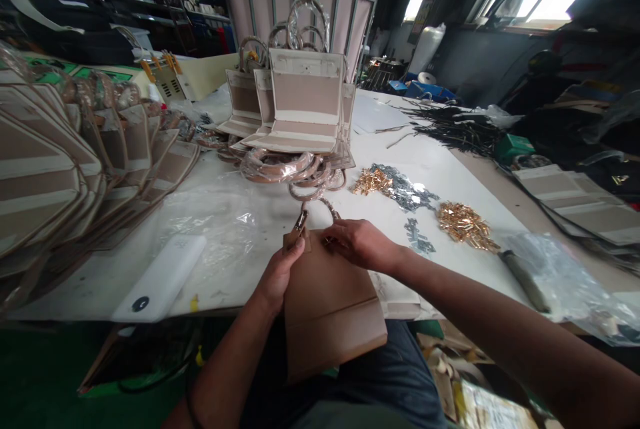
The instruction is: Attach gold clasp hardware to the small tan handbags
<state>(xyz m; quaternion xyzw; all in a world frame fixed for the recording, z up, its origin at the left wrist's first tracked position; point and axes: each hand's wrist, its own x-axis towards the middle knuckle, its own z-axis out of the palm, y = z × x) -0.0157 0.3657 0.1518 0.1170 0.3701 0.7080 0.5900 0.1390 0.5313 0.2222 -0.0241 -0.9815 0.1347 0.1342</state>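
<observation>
A brown handbag panel with a curved handle leans from my lap against the table's front edge. My left hand grips the panel's upper left edge, thumb on the front beside a shiny metal fitting at the handle's end. At the upper right corner my right hand has its fingers curled at the other handle end, by a small metal piece. What its fingertips pinch is mostly hidden behind them.
Stacked bag panels with wrapped handles stand at the table's back; more panels lie left. Gold fittings and grey metal plates are heaped right. A white power bank lies near the front edge, a plastic-wrapped roll at right.
</observation>
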